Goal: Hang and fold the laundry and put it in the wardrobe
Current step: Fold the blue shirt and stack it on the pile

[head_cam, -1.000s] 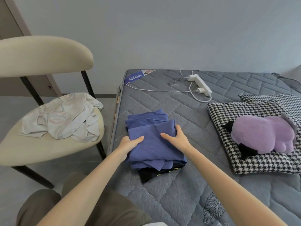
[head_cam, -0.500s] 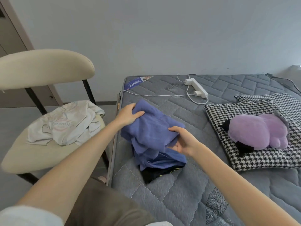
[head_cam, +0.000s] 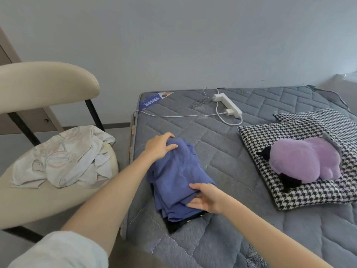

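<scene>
Left hand is curled over the far end of the blue garment, gripping it. Right hand pinches the near right edge, thumb on top, fingers under a layer. A second ago both palms lay flat on a neat stack. Since then the top piece got lifted and rumpled, and it now sags over the black garment by the mattress's left edge. Probably a refold or pickup for the wardrobe — the white shirt on the chair, further left, is unfolded.
</scene>
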`<state>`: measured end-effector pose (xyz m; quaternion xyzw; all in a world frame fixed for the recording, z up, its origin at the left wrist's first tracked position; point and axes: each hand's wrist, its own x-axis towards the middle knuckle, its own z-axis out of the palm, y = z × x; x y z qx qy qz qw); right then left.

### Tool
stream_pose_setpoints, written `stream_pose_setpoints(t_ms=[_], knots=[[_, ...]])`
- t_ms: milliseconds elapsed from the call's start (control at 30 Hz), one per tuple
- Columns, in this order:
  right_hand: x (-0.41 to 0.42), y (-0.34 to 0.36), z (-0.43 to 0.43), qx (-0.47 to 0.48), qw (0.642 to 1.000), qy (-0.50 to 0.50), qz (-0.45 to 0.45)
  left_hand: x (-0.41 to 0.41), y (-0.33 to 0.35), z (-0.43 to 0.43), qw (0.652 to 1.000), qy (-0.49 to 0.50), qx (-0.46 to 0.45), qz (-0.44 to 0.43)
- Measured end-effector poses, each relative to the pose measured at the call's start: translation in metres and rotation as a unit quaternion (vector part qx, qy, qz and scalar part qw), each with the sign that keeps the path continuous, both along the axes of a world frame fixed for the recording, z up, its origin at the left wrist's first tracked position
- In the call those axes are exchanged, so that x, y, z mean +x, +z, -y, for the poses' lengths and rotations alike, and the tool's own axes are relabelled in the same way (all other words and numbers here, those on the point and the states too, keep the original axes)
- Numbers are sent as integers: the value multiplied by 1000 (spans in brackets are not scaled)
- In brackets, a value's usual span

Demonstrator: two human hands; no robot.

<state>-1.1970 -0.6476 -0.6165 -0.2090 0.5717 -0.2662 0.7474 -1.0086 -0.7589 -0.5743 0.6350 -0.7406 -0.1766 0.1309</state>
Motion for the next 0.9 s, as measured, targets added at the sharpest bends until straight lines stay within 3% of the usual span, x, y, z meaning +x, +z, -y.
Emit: stream_pose_setpoints(t_ms=[100, 200, 233, 300, 333, 367, 400, 500, 667, 900], knots=[[-18, 1, 3, 0, 980, 160, -116, -2, -16, -5, 998, 43, -48, 28], [-22, 13, 12, -60, 905, 306, -290, -4, -22, -14, 988, 50, -143, 43], [-20, 18, 16, -108, 866, 334, -355, -6, -23, -18, 985, 49, -161, 48], [-17, 24, 24, -236, 751, 347, -511, -12, -29, -29, 983, 57, -167, 55], [-14, 27, 28, -290, 692, 323, -577, -15, -33, -34, 984, 68, -155, 58], [-11, 29, 32, -328, 660, 289, -611, -17, -38, -40, 985, 83, -137, 58], [-7, 29, 37, -362, 657, 252, -612, -19, -43, -46, 987, 100, -115, 52], [5, 22, 54, -415, 707, 208, -534, -21, -57, -60, 988, 152, -36, -8], [16, -4, 76, -307, 808, 212, -457, -12, -81, -71, 972, 181, 58, -137], [17, -10, 76, -335, 823, 169, -426, -8, -88, -66, 970, 143, 59, -190]])
